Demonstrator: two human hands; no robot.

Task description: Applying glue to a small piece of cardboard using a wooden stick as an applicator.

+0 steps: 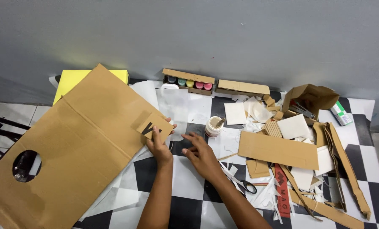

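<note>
- Here the left hand [159,146] pinches a small cardboard piece [154,127] with a black mark against the right edge of the big cardboard sheet [75,144].
- The right hand [202,154] lies flat and empty on the checkered bench [189,203], fingers spread, near a glue pot [214,126].
- A firm, even press along the piece's edges would likely seat it best.
- The piece sits tilted; its long axis runs from lower left to upper right.
</note>
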